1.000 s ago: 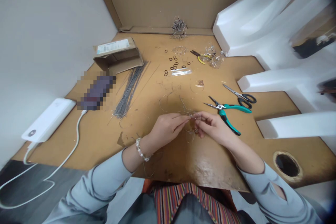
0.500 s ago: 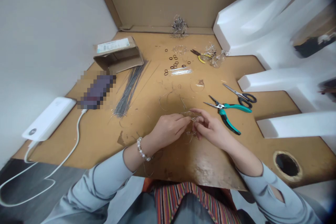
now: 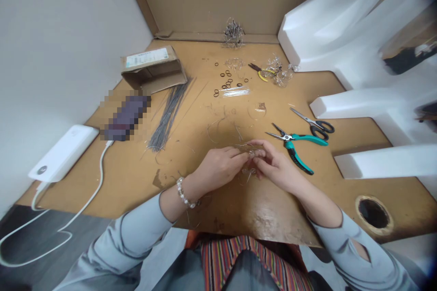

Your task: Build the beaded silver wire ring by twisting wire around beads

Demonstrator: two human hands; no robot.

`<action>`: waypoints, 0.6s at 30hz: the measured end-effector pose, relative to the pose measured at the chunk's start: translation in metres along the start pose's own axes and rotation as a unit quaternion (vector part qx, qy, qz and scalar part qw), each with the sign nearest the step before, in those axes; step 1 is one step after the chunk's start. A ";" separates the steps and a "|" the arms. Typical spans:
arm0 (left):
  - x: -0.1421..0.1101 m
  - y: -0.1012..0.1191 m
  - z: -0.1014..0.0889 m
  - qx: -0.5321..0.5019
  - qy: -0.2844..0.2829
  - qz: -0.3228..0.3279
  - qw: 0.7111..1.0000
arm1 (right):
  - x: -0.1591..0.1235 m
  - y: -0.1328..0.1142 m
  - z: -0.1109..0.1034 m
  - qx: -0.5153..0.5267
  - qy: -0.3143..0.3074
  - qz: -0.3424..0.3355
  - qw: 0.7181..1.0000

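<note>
My left hand (image 3: pixel 218 168) and my right hand (image 3: pixel 276 166) meet above the board, their fingertips pinching a thin wire piece with small transparent beads (image 3: pixel 254 153). The fingers hide part of it. Loose wire scraps (image 3: pixel 247 175) lie just below my hands. Nearest my right hand are teal-handled pliers (image 3: pixel 294 143), and steel scissors with black handles (image 3: pixel 316 125) lie beyond them. A pearl-like bead bracelet (image 3: pixel 182 193) circles my left wrist.
A tan board (image 3: pixel 136 182) holds a bundle of grey wires (image 3: pixel 167 116), several black rubber rings (image 3: pixel 227 82), yellow-handled pliers (image 3: pixel 261 72) and tangled wire (image 3: pixel 282 72). A cardboard box (image 3: pixel 153 70), white power bank (image 3: pixel 63 153) and white foam (image 3: pixel 375 104) stand around it.
My right fingers have curled closer over the beaded wire, and my two hands sit slightly nearer together. The tools and wires on the board have not moved.
</note>
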State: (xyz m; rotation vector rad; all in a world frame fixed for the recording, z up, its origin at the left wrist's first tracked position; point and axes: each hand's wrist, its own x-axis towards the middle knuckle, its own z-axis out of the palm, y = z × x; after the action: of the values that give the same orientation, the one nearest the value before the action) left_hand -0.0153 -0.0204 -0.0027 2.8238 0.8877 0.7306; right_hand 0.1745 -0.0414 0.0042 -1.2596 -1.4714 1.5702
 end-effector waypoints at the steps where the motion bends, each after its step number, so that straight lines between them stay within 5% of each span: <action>1: 0.000 -0.001 0.000 -0.012 -0.002 -0.002 1.000 | 0.000 0.000 -0.001 0.007 0.003 0.004 1.000; 11: 0.004 -0.002 -0.004 -0.188 0.049 -0.168 0.966 | 0.003 0.001 -0.007 -0.019 0.012 0.032 0.999; 18: 0.002 -0.010 0.000 -0.230 0.081 -0.212 0.946 | 0.008 0.007 -0.010 0.030 0.015 0.050 0.998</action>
State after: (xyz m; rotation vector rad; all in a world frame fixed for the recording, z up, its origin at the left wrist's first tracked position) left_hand -0.0194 -0.0113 -0.0042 2.0974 1.1234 0.9609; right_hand 0.1822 -0.0317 -0.0030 -1.3354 -1.3514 1.6399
